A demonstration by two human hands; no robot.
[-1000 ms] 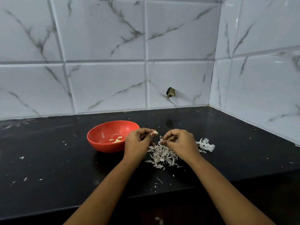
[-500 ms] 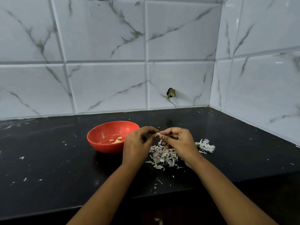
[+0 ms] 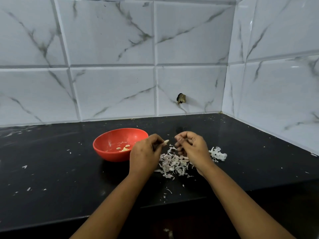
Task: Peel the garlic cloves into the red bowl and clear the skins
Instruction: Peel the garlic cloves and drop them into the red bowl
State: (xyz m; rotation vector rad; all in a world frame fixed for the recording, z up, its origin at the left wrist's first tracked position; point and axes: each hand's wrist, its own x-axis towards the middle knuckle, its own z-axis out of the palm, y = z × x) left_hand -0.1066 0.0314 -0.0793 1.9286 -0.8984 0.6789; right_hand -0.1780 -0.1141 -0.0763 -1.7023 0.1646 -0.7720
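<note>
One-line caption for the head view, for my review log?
Left hand pinches a garlic clove beside the red bowl; right hand hovers over skins.

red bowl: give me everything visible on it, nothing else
The red bowl is round, shallow and glossy, plastic by the look of it, and sits upright on the black counter, left of the left hand, which overlaps its right edge in view; contact cannot be told. Whitish smears mark the inner wall. A few peeled garlic cloves lie at the bottom. The skin pile lies apart, to its right.
</note>
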